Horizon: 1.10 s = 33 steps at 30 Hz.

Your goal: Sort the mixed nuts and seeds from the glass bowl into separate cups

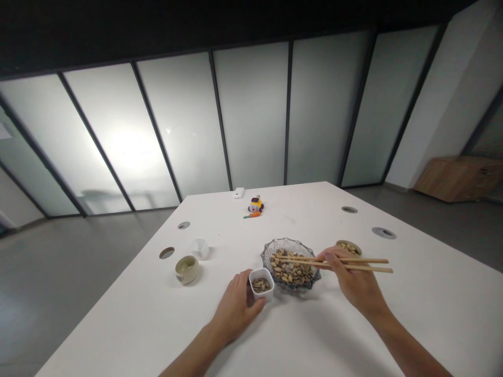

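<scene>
My right hand [348,275] is closed around a pair of wooden chopsticks [365,264]. Their tips reach into a clear scalloped glass bowl [268,255] of mixed nuts and seeds [293,269]. Whether anything is pinched between the tips is too small to tell. Fingers and thumb of my left hand [238,306] are wrapped round a small white square cup [269,297], which stands by the bowl's near left side. Striped sunflower seeds [260,285] lie inside that cup. Partly behind my right hand is a small round bowl [349,247] with pale nuts in it.
A beige round cup [187,270] and a white cup [199,249] stand at the left. Farther back are a yellow toy vehicle [255,204], a toy carrot [254,214] and a white device [238,193]. The white table [236,230] has several round cable holes.
</scene>
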Motion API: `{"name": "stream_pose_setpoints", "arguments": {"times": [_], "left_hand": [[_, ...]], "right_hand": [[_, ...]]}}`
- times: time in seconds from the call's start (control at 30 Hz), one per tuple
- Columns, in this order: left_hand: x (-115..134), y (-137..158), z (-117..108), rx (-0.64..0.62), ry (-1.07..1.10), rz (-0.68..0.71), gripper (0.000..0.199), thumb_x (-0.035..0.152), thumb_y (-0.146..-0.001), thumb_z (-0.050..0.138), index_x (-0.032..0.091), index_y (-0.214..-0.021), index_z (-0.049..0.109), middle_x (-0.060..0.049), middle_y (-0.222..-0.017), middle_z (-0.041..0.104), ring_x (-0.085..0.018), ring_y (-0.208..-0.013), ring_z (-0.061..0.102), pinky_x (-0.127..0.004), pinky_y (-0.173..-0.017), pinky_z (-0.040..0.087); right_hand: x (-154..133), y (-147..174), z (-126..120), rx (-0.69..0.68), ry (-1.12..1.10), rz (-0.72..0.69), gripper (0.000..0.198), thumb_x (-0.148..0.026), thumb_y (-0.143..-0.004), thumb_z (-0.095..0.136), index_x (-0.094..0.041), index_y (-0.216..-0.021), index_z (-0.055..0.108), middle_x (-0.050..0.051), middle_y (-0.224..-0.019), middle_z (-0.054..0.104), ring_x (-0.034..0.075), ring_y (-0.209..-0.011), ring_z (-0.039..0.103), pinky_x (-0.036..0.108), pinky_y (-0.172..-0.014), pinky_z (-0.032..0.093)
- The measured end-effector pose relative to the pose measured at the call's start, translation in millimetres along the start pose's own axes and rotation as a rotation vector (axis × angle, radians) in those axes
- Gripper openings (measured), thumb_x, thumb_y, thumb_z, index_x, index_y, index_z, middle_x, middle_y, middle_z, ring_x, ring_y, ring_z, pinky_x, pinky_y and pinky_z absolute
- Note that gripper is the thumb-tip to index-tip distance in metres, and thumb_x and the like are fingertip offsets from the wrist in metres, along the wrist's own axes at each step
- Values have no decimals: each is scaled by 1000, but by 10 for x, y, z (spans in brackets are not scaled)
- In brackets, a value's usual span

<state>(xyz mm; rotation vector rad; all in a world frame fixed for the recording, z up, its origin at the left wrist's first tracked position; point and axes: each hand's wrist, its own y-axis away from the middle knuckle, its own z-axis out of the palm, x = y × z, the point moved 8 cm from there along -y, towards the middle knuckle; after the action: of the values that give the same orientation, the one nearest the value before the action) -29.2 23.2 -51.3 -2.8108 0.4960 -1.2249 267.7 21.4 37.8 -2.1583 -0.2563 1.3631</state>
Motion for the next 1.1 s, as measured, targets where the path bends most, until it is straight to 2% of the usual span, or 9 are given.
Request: {"name": "stream_pose_setpoints", "arguments": {"times": [0.13, 0.2, 0.3, 0.43, 0.73, 0.97, 1.1], "left_hand": [[-3, -1, 5, -4, -1, -4, 62, 31, -83, 75, 20, -141, 58, -14, -137, 68, -34, -126, 61, -44, -113, 45], [-4, -1, 6, -3, -1, -4, 62, 31, -83, 75, 20, -142, 58, -14, -136, 68, -34, -126, 61, -44, -112, 45], [-5, -2, 5, -1, 0, -5, 62, 31, -83, 74, 19, -142, 58, -15, -136, 68, -34, -126, 61, -45, -112, 46], [2, -2, 11, -13, -1, 5, 60, 30, -84, 74, 20, -141, 58, -14, -137, 67, -33, -126, 61, -45, -112, 45], [0, 8, 14, -5, -5, 17, 57, 30, -85, 74, 22, -139, 58, -13, -136, 68, -32, -126, 61, -44, -112, 45], [13, 7, 2, -1, 2, 23, 56, 29, -85, 74, 22, -138, 59, -13, -135, 68, -32, -124, 61, -44, -110, 46], [11, 4, 3, 0, 2, 20, 56, 29, -85, 75, 22, -138, 59, -13, -136, 68, -32, -125, 60, -44, -111, 45]], "right_hand": [[67, 87, 156, -78, -188, 118, 57, -75, -99, 56, -24, -83, 76, 6, -86, 77, 25, -80, 78, 38, -75, 67], [29, 113, 185, -84, -133, 85, 56, -73, -100, 54, -24, -84, 76, 7, -87, 76, 25, -82, 77, 37, -77, 66], [-91, 111, 154, -53, 6, -44, 55, -70, -103, 52, -25, -82, 76, 7, -85, 75, 24, -81, 73, 35, -73, 62], [-167, 108, 203, -128, 66, -144, 50, -63, -105, 54, -25, -78, 73, 5, -77, 71, 21, -72, 69, 33, -67, 58], [-108, 192, 365, -288, 4, -109, 38, -53, -106, 59, -25, -85, 74, 4, -86, 72, 19, -81, 68, 30, -75, 58], [-102, 182, 351, -301, 6, -95, 38, -53, -106, 59, -24, -87, 76, 6, -89, 74, 21, -82, 69, 32, -78, 59], [-116, 163, 306, -263, 19, -108, 38, -53, -106, 59, -25, -85, 75, 6, -87, 74, 22, -83, 69, 34, -77, 59]]}}
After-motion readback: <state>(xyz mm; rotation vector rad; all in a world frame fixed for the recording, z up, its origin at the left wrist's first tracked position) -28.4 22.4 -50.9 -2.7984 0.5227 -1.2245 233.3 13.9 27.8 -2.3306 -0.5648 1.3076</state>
